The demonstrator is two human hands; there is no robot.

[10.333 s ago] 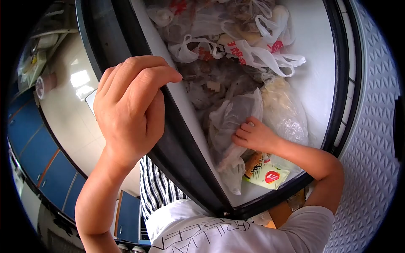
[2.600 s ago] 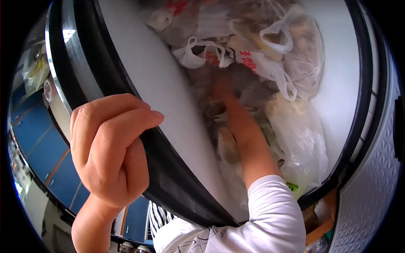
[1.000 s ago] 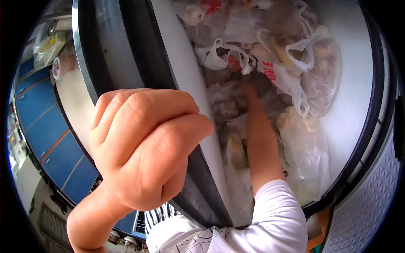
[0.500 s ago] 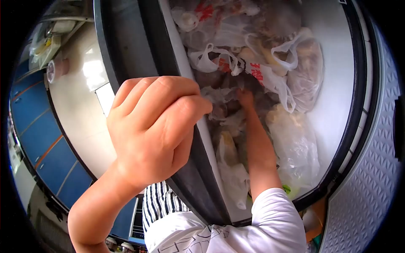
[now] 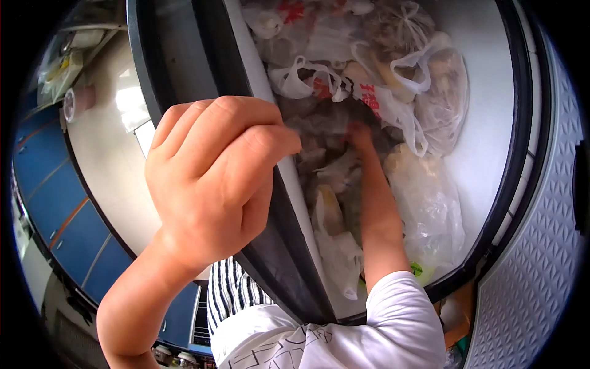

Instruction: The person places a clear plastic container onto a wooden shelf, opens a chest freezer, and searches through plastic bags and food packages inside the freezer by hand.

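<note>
My left hand [image 5: 212, 172] is raised close to the camera, in front of the chest freezer's dark rim [image 5: 279, 246]. Its fingers are curled closed; whatever they hold, if anything, is hidden. Deep inside the freezer, my right hand [image 5: 359, 135] reaches down among plastic bags, its fingertips dim and partly hidden. Just above it lies a white bag with red print [image 5: 375, 101], and a knotted handle bag [image 5: 301, 83] is to its upper left. A clear bag of pale food [image 5: 427, 203] lies right of my forearm; a white bag [image 5: 338, 258] lies to the left.
The freezer's white inner wall [image 5: 485, 86] curves along the right, with a grey patterned panel [image 5: 528, 264] outside it. At left are blue cabinets [image 5: 80, 240], a pale tiled floor [image 5: 101, 154] and a pinkish container [image 5: 78, 103].
The view has shifted slightly. My left hand appears a little higher and further left, still curled. My right hand stays among the bags, and the bags around it have shifted slightly.
</note>
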